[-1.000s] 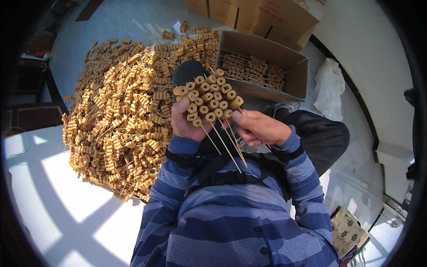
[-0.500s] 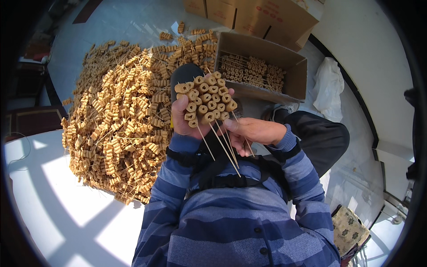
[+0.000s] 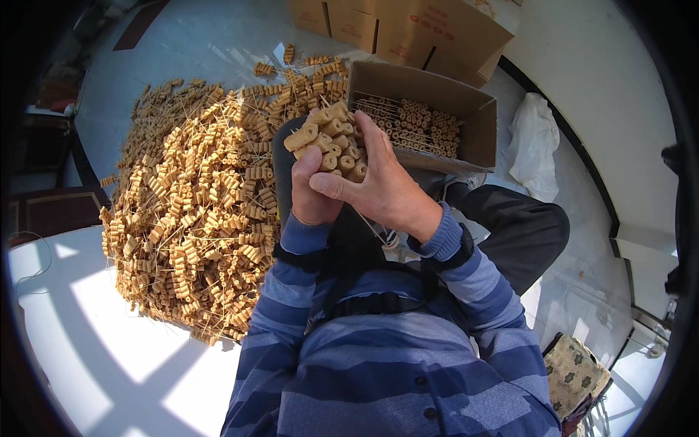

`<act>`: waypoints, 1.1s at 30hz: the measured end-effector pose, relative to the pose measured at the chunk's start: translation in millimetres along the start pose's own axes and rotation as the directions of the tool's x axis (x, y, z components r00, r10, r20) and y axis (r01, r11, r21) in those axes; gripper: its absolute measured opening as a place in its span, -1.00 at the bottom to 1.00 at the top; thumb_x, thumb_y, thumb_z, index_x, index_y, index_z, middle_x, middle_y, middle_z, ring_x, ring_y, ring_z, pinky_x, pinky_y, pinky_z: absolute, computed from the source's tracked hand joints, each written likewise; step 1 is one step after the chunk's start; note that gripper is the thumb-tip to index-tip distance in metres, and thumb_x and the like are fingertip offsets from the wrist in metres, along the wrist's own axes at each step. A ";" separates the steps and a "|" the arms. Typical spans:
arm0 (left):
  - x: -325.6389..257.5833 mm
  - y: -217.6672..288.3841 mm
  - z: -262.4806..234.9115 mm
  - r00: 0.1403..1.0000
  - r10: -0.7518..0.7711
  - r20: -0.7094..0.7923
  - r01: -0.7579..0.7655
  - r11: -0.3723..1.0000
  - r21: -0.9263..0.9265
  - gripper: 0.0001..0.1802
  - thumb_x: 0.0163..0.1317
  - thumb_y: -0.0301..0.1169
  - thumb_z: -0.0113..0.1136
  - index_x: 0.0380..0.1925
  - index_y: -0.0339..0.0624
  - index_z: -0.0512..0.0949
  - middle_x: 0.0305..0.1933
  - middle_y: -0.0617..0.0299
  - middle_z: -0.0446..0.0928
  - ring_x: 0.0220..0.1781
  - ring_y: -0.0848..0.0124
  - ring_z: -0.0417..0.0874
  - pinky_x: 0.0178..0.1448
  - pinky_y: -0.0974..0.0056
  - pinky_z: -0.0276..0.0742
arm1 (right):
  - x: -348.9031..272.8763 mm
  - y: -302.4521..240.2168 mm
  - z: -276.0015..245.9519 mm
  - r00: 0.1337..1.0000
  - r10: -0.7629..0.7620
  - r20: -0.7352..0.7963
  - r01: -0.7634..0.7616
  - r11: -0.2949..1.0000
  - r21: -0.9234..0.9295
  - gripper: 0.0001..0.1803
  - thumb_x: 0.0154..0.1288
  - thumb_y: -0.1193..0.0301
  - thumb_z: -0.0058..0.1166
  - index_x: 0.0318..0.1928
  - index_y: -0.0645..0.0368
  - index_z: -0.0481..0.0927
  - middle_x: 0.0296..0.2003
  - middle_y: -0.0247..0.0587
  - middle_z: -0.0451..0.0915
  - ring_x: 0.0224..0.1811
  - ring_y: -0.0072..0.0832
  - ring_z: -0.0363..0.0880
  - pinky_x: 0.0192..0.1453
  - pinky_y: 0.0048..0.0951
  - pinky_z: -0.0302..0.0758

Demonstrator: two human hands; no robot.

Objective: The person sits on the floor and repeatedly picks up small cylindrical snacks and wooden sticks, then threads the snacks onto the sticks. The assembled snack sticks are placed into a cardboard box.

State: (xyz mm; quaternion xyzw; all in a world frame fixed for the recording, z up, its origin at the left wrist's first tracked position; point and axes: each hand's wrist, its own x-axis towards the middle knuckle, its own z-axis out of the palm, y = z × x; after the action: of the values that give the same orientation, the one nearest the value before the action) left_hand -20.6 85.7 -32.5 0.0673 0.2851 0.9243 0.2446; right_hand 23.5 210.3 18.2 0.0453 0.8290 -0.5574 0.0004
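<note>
A bundle of skewers, threaded with tan, hollow, tube-like food pieces, is held up in front of me. My left hand grips it from the left and below, thumb pressed along the near side. From the right, my right hand wraps round the same bundle, thumb across the near face and fingers along the far right side. Thin bare stick ends poke out below my hands. To the left lies a large heap of similar loose skewers.
Beyond my hands to the right stands an open cardboard box with stacked skewers inside. Larger cartons sit behind it. A white sack rests by the wall. A flower-patterned cushioned seat is at lower right.
My right hand has moved up from the bare stick ends to clasp the bundle's right side. The bundle has tilted, so its pieces show more from the side.
</note>
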 end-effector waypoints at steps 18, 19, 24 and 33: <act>13.8 -12.6 16.3 0.978 0.119 -0.169 -0.120 0.993 0.003 -0.24 0.46 0.00 -0.11 0.52 -0.15 0.06 0.43 0.05 0.32 0.43 0.17 0.39 0.49 0.08 0.30 | 15.2 9.9 -7.0 0.988 -0.150 0.028 0.152 0.986 -0.072 0.10 0.27 -0.01 0.29 0.50 0.39 -0.06 0.39 0.32 0.13 0.46 0.08 0.20 0.51 -0.11 0.21; 15.9 -14.1 16.4 0.976 0.136 -0.170 -0.132 0.991 0.032 -0.24 0.46 0.00 -0.12 0.51 -0.17 0.06 0.43 0.04 0.32 0.43 0.17 0.40 0.49 0.08 0.30 | 19.2 11.5 -7.5 0.992 -0.122 0.028 0.124 0.990 -0.064 0.12 0.24 -0.01 0.31 0.50 0.40 -0.06 0.39 0.32 0.14 0.46 0.07 0.20 0.51 -0.12 0.21; 27.0 -28.8 12.8 0.967 0.137 -0.215 -0.115 0.987 0.111 -0.31 0.47 -0.01 -0.18 0.39 -0.30 0.24 0.35 0.00 0.42 0.36 0.16 0.48 0.45 0.09 0.36 | 36.4 28.4 -19.9 0.989 0.130 0.067 -0.133 0.991 0.030 0.19 0.08 0.05 0.41 0.46 0.46 -0.02 0.33 0.28 0.23 0.41 0.00 0.27 0.48 -0.21 0.26; 58.6 -44.8 9.6 0.971 -0.164 -0.174 0.181 0.980 0.088 -0.35 0.56 0.00 -0.19 0.42 -0.25 0.20 0.37 0.08 0.40 0.40 0.24 0.44 0.49 0.13 0.31 | 67.6 51.1 -71.4 0.924 0.306 0.229 -0.346 0.924 0.162 0.15 0.00 0.02 0.44 0.38 0.50 0.10 0.23 0.17 0.35 0.32 -0.17 0.37 0.42 -0.30 0.34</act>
State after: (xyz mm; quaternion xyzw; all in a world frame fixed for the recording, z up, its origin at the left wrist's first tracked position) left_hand -50.6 151.4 -50.6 -0.0222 0.3566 0.8860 0.2957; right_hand -36.4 300.5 -5.5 0.1267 0.7455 -0.6313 0.1721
